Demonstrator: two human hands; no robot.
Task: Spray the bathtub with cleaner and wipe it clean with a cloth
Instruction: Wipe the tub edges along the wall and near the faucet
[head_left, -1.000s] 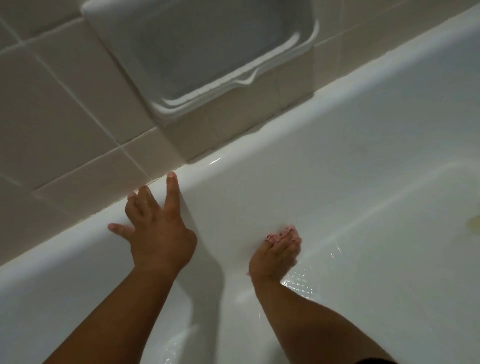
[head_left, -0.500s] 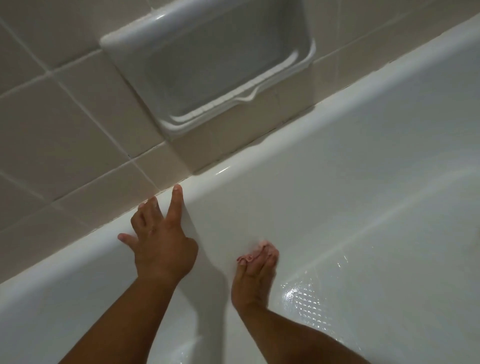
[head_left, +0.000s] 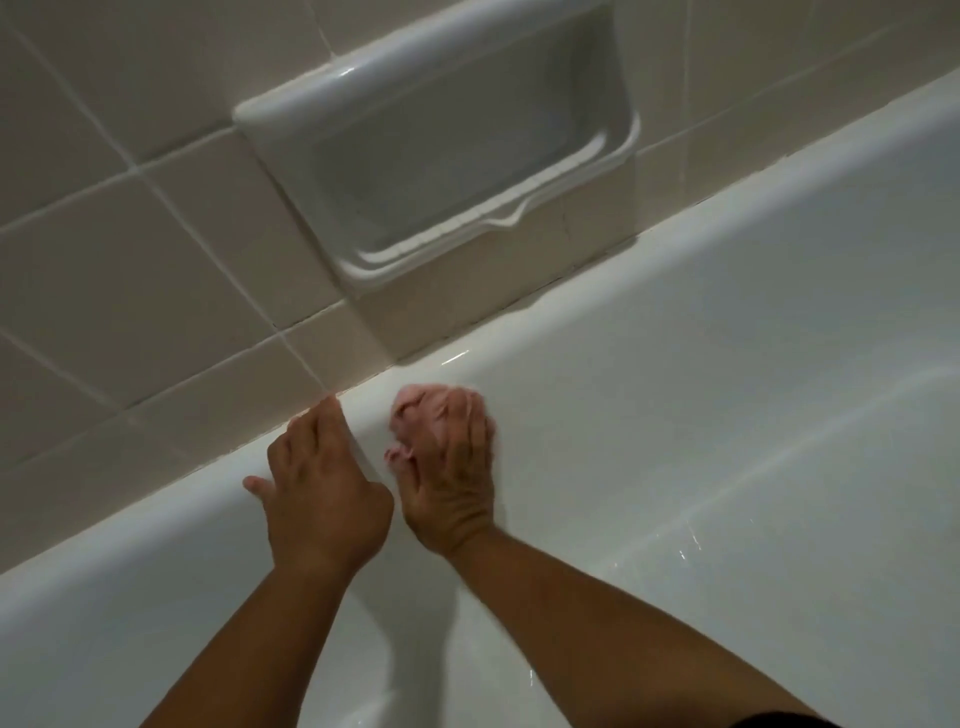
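Note:
The white bathtub (head_left: 727, 395) fills the lower right, its far rim running along the tiled wall. My left hand (head_left: 322, 493) rests flat on that rim, fingers straight and pointing at the tiles. Beside it, my right hand (head_left: 452, 478) presses a bunched pink cloth (head_left: 413, 410) against the tub's inner wall just under the rim. The fingers are spread over the cloth, and pink folds show past the fingertips and the thumb. No spray bottle is in view.
A white recessed soap dish (head_left: 441, 150) is set in the beige tiled wall (head_left: 130, 270) above the rim. Wet streaks glisten on the tub floor (head_left: 691, 545) at the lower right.
My right hand has slid the pink cloth up the tub's inner wall, from near the floor to just under the rim beside my left hand. The left hand has stayed on the rim.

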